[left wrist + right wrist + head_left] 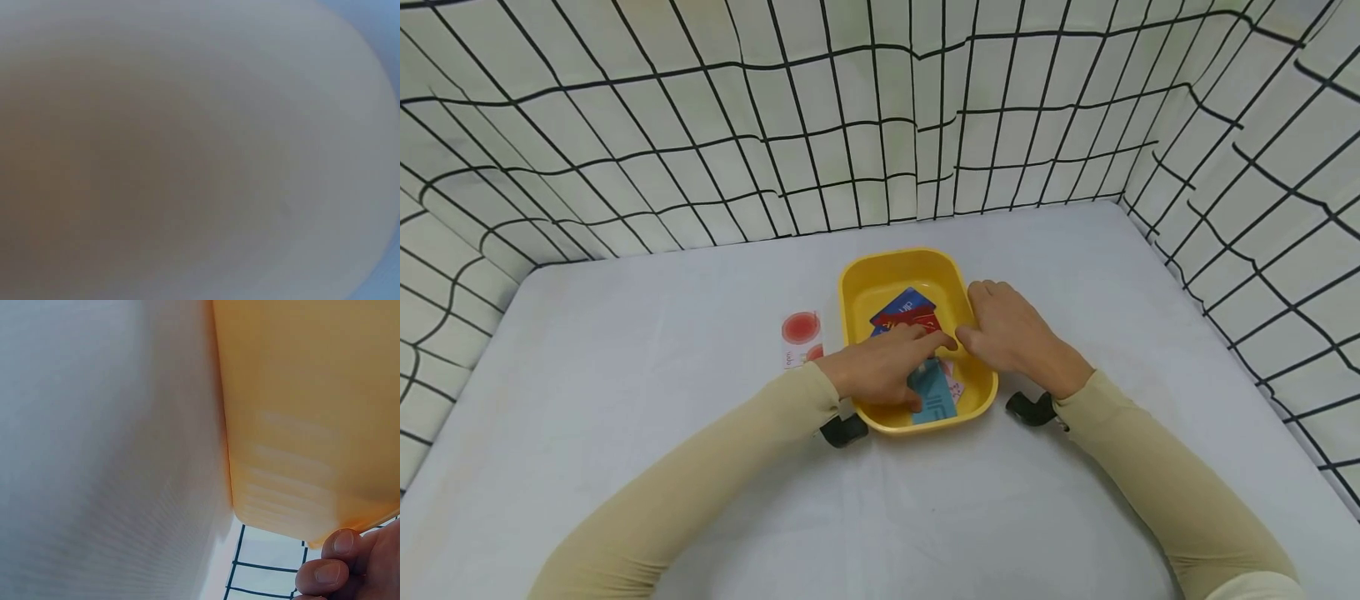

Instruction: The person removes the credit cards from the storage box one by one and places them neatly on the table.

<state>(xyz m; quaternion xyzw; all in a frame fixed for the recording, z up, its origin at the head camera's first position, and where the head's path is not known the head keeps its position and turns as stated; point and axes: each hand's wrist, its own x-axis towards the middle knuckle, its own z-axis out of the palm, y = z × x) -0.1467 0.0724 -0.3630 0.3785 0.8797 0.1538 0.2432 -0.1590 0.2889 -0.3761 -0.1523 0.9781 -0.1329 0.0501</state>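
A yellow plastic tray (902,258) lies on the white table, with several cards inside. My left hand (883,367) reaches over its left rim, thumb and fingers spread apart above the cards. Under and beside those fingers are a red card (917,318), a blue card (906,302) and a teal card (934,396); a pinkish patterned card (954,385) peeks out beside the teal one. At the right rim, my right hand (1015,333) grips the tray, thumb toward the inside. Curled fingertips (328,573) show by the rim in the right wrist view. The left wrist view is only blur.
A white card with red circles (801,328) lies on the table just left of the tray. Black-lined grid walls (850,125) stand behind the table and on both sides. Dark wrist devices (844,430) hang beneath both wrists.
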